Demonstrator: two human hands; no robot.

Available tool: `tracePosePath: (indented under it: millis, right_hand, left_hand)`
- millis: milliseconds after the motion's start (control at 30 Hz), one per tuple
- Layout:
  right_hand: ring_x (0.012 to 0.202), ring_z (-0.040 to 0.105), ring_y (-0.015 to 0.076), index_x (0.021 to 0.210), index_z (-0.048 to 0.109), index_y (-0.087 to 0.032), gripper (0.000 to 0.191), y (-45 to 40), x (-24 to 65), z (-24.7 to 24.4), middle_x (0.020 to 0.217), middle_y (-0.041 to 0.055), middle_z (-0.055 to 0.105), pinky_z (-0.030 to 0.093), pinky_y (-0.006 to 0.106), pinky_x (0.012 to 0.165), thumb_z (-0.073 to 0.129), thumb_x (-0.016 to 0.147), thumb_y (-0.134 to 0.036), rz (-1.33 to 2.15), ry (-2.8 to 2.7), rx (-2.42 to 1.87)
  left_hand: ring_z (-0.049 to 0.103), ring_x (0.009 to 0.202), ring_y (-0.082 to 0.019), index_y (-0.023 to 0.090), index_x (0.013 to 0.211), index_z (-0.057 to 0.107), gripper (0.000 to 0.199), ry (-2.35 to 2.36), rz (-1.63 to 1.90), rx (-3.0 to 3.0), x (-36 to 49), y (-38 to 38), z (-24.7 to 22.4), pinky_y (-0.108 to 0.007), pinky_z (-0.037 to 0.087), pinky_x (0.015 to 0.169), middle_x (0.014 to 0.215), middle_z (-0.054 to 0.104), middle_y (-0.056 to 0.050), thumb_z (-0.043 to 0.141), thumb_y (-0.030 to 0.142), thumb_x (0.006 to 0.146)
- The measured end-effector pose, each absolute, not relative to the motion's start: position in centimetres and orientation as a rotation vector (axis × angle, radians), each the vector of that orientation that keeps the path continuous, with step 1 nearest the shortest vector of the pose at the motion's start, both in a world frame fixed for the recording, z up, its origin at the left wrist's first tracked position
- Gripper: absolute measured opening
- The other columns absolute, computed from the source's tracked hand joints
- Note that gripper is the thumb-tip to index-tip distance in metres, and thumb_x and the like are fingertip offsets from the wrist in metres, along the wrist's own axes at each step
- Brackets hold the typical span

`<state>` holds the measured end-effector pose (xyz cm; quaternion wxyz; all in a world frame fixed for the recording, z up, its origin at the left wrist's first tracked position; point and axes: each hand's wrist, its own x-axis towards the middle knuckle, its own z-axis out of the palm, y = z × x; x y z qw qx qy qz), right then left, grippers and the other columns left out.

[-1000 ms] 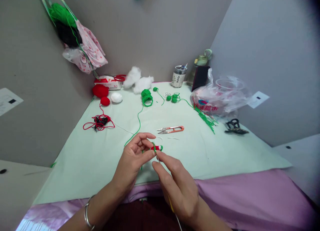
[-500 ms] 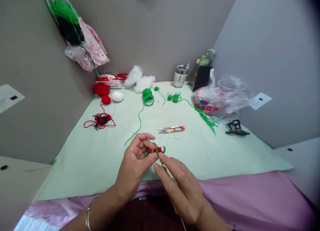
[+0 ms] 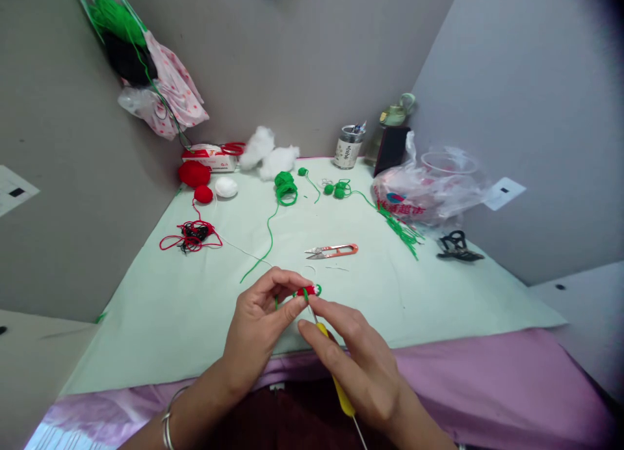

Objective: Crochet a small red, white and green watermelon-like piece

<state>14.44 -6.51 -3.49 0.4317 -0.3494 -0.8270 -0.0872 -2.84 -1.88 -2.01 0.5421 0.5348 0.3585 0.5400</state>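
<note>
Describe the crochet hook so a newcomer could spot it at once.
Find the pale green tablecloth, then the right hand over its near edge. In that hand is the crochet hook, slanting up toward the mostly red piece; unlike the orange thread snips beyond, its handle is yellow.

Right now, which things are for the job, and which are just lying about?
Likely for the job:
yellow-handled hook, in the right hand
small red piece, in the left hand
orange snips

Likely just lying about:
black clip
plastic bag
pen pot
</note>
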Motion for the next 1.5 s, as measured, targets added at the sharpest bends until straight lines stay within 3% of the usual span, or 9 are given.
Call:
tracePosePath:
  millis: [133, 333, 467, 600, 700, 800, 1033, 1167, 1500]
  right_hand:
    - [0.112, 0.075, 0.0230, 0.124, 0.074, -0.021, 0.032, -6.5, 14.0, -3.7, 0.122, 0.0124, 0.076, 0.068, 0.032, 0.092, 0.058, 0.100, -0.007, -0.200, -1.966, -0.948]
    - [0.099, 0.073, 0.0214, 0.114, 0.073, -0.009, 0.027, -6.3, 13.8, -3.0, 0.103, 0.0150, 0.073, 0.066, 0.031, 0.084, 0.050, 0.100, -0.003, -0.192, -1.990, -0.837]
    - [0.096, 0.072, 0.0227, 0.110, 0.072, -0.008, 0.021, -6.5, 13.7, -2.6, 0.101, 0.0161, 0.072, 0.067, 0.034, 0.082, 0.057, 0.097, -0.006, -0.147, -1.966, -0.819]
    - [0.098, 0.072, 0.0237, 0.119, 0.069, -0.004, 0.033, -6.4, 13.5, -3.3, 0.101, 0.0173, 0.075, 0.068, 0.037, 0.082, 0.052, 0.092, 0.002, -0.219, -1.934, -0.797]
    - [0.102, 0.072, 0.0247, 0.122, 0.068, -0.001, 0.033, -6.2, 13.6, -3.9, 0.101, 0.0185, 0.077, 0.068, 0.037, 0.085, 0.054, 0.092, 0.004, -0.303, -1.941, -0.757]
    - [0.106, 0.072, 0.0251, 0.123, 0.069, -0.001, 0.032, -6.3, 13.7, -4.1, 0.106, 0.0189, 0.076, 0.067, 0.037, 0.089, 0.056, 0.095, 0.003, -0.292, -1.955, -0.793]
    - [0.104, 0.074, 0.0231, 0.133, 0.069, -0.011, 0.039, -7.0, 14.1, -3.9, 0.108, 0.0129, 0.076, 0.066, 0.035, 0.089, 0.058, 0.098, 0.000, -0.247, -1.899, -0.907]
    - [0.104, 0.075, 0.0221, 0.140, 0.068, -0.019, 0.048, -6.9, 14.7, -4.0, 0.110, 0.0104, 0.075, 0.066, 0.034, 0.087, 0.058, 0.097, 0.002, -0.084, -1.862, -0.880]
    - [0.103, 0.077, 0.0156, 0.125, 0.076, -0.022, 0.038, -6.8, 16.3, -1.6, 0.115, 0.0097, 0.076, 0.064, 0.021, 0.088, 0.062, 0.097, 0.000, 0.337, -1.843, -0.896]
  left_hand:
    - [0.074, 0.091, -0.016, 0.024, 0.092, 0.081, 0.019, 0.928, 1.417, 1.387, -2.5, -2.0, -2.2, -0.023, 0.060, 0.086, 0.089, 0.077, -0.001, 0.079, 0.007, 0.085]
    - [0.075, 0.087, -0.011, 0.026, 0.097, 0.076, 0.030, 0.881, 1.507, 1.308, -2.0, -2.5, -2.3, -0.017, 0.060, 0.082, 0.090, 0.078, 0.003, 0.079, 0.000, 0.081]
    - [0.076, 0.104, -0.014, 0.026, 0.097, 0.074, 0.028, 0.821, 1.486, 1.306, -2.0, -2.6, -2.4, -0.019, 0.060, 0.090, 0.098, 0.078, 0.001, 0.078, 0.001, 0.084]
    - [0.070, 0.123, -0.017, 0.027, 0.100, 0.072, 0.031, 0.797, 1.552, 1.457, -2.2, -2.5, -3.0, -0.023, 0.057, 0.099, 0.103, 0.075, 0.000, 0.077, 0.000, 0.085]
    - [0.065, 0.129, -0.019, 0.027, 0.107, 0.071, 0.036, 0.801, 1.600, 1.657, -2.5, -2.4, -3.6, -0.029, 0.052, 0.108, 0.110, 0.075, -0.002, 0.076, -0.002, 0.087]
    - [0.064, 0.129, -0.022, 0.027, 0.110, 0.071, 0.038, 0.784, 1.613, 1.746, -2.7, -2.3, -3.8, -0.033, 0.050, 0.110, 0.101, 0.073, -0.002, 0.074, -0.003, 0.088]
    - [0.069, 0.123, -0.022, 0.025, 0.106, 0.072, 0.024, 0.810, 1.374, 1.320, -2.4, -2.7, -2.5, -0.029, 0.055, 0.100, 0.091, 0.074, -0.001, 0.084, 0.014, 0.088]
    - [0.071, 0.122, -0.023, 0.026, 0.117, 0.071, 0.041, 0.761, 1.156, 1.078, -2.7, -2.2, -1.8, -0.032, 0.054, 0.103, 0.083, 0.072, 0.002, 0.092, 0.022, 0.082]
    - [0.067, 0.126, -0.024, 0.026, 0.120, 0.068, 0.040, 0.787, 1.130, 1.228, -3.4, -1.8, -1.5, -0.040, 0.047, 0.113, 0.082, 0.068, 0.003, 0.087, 0.020, 0.086]
